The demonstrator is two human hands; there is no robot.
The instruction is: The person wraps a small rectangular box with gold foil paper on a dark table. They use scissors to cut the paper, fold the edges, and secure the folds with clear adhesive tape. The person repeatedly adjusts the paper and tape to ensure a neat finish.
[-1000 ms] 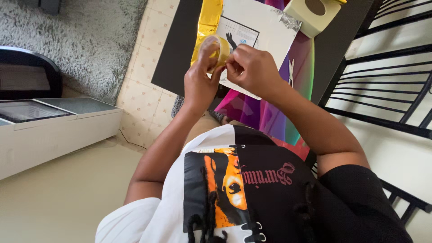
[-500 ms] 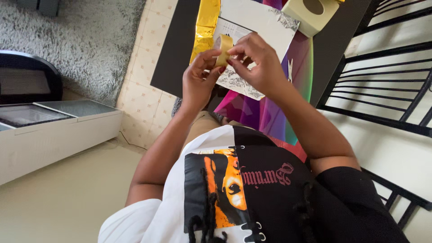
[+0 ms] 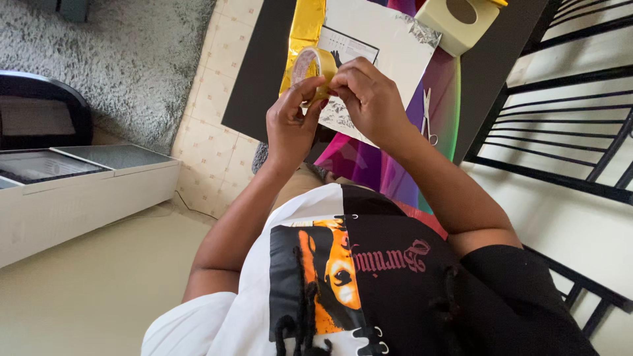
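A: Bright daylight, soft and even; it seems to fall from beyond the hands [image 3: 333,105], since the pale sheet [image 3: 382,39] past them is nearly washed out.

B: Glare?

A: Yes; the gold foil strip [image 3: 304,29] just beyond the left hand [image 3: 290,125] glints, and the iridescent film [image 3: 442,99] beside the right hand [image 3: 369,99] shows a green sheen.

B: Shadows?

A: Faint; the dark bench [image 3: 254,79] swallows them, and the forearms shade the lap below the hands.

B: Sharpness?

A: Fair in the middle; the fingertips are slightly soft; straight lines lean toward the frame's edges; the grey rug [image 3: 125,59], far left of the hands, looks grainy.
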